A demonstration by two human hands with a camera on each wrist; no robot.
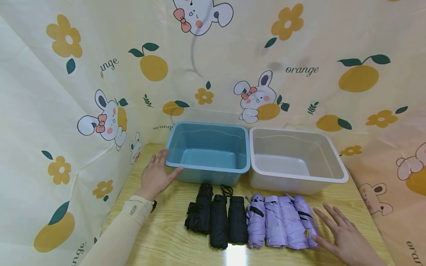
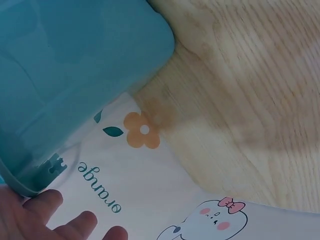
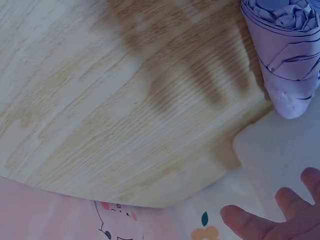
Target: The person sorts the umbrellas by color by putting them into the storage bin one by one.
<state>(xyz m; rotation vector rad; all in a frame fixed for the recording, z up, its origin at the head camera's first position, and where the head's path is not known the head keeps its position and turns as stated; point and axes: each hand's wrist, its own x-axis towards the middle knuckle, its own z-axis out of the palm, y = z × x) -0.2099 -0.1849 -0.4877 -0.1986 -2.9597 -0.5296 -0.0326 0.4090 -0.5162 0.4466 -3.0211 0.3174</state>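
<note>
Pre-grasp stage, by judgement; nothing held.
Left hand [image 1: 156,178] by blue bin [image 1: 208,174], right hand [image 1: 344,236] beside purple umbrellas [image 1: 276,227], fingers apart; lifting an umbrella would call for curled fingers.

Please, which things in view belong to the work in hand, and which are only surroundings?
Likely in the work:
blue bin, next to the left hand
pale bin
black folded umbrellas
purple folded umbrellas, beside the right hand

Only surroundings:
wooden table
patterned backdrop
</note>
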